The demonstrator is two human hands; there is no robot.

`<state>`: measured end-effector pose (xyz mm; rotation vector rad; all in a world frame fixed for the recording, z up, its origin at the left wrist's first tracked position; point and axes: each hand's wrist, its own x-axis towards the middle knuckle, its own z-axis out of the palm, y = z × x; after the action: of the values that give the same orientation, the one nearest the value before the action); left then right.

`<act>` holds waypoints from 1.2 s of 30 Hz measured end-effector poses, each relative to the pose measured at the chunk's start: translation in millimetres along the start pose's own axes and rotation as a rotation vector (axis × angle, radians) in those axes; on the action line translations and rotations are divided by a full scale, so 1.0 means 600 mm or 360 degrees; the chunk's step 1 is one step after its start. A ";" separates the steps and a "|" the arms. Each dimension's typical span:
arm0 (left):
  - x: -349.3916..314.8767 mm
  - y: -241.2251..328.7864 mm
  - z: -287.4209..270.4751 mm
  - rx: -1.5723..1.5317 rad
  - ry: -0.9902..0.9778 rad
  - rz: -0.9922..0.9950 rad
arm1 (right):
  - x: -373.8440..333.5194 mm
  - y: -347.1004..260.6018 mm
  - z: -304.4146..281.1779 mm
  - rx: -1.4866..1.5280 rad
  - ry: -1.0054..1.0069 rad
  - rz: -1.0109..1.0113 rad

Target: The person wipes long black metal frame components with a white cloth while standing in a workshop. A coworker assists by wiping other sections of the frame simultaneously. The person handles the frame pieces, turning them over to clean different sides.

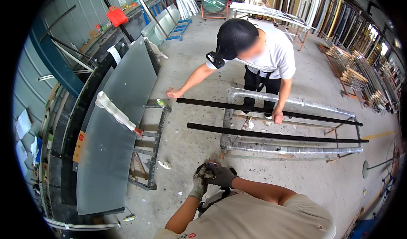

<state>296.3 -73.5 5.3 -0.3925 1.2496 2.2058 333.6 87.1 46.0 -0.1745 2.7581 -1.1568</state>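
Note:
Close in front of my body, my left hand (200,183) and my right hand (222,176) meet, both in dirty grey work gloves. The fingers of both are closed around something small and dark with a reddish tint, mostly hidden by the gloves; I cannot make out what it is. Beyond them, two long black bars (271,134) lie side by side across a metal stand (292,150) whose rails are wrapped in clear film. Neither of my hands touches the bars.
A person (271,48) in a black cap leans over the far bar, one hand on it. To my left, large grey glass sheets (114,141) lean on a rack (154,154), with a wrapped white tool (114,112) against them. A fan (214,2) stands far back.

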 end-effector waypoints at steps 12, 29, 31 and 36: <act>0.204 0.001 -0.091 -0.0025 0.0400 -0.0032 | 0.142 0.128 -0.031 0.0159 -0.0143 0.0182; 0.425 0.119 -0.150 0.0823 -0.0340 -0.0957 | 0.038 0.178 0.143 0.2246 0.1367 0.1500; 0.436 0.109 -0.152 0.0866 -0.0330 -0.0982 | 0.025 0.155 0.132 0.2236 0.1408 0.1611; 0.432 0.050 -0.124 0.0874 -0.0309 -0.1048 | -0.035 0.197 0.153 0.2439 0.1526 0.1560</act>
<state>70.5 -63.1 -144.3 -0.2976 1.3157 1.2621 365.0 108.5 -100.3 1.8771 0.9681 -2.6798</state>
